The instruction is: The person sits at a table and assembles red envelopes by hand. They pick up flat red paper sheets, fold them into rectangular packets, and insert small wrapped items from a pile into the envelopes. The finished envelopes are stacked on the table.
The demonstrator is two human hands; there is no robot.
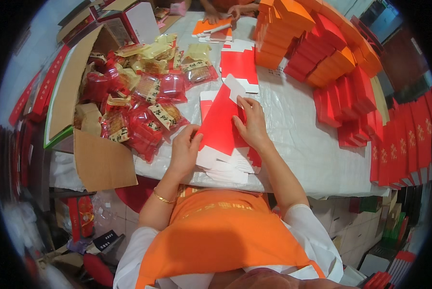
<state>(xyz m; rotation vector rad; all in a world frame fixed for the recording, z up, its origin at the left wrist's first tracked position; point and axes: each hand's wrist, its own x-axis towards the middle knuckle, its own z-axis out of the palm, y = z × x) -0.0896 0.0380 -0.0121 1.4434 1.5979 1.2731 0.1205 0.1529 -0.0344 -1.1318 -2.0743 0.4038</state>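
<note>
Between my hands a red folding carton [217, 121] with white end flaps is held at a tilt. My left hand [185, 148] grips its lower left edge between thumb and fingers. At its upper right, my right hand [252, 121] has the thumb by the red panel and the fingertips at a white flap. Beneath it, close to my apron, lies a fanned stack of flat carton blanks [230, 173], white flaps showing. Another red carton blank [239, 65] lies flat farther up the table, and part of one more [205, 103] shows behind the held carton.
Wrapped pastries [147, 90] spill from an open cardboard box [77, 83] on the left. Orange and red cartons [320, 47] are stacked at the back right, with more red boxes [400, 144] along the right edge. Across the table, another person's hands [223, 14] touch orange blanks [212, 30].
</note>
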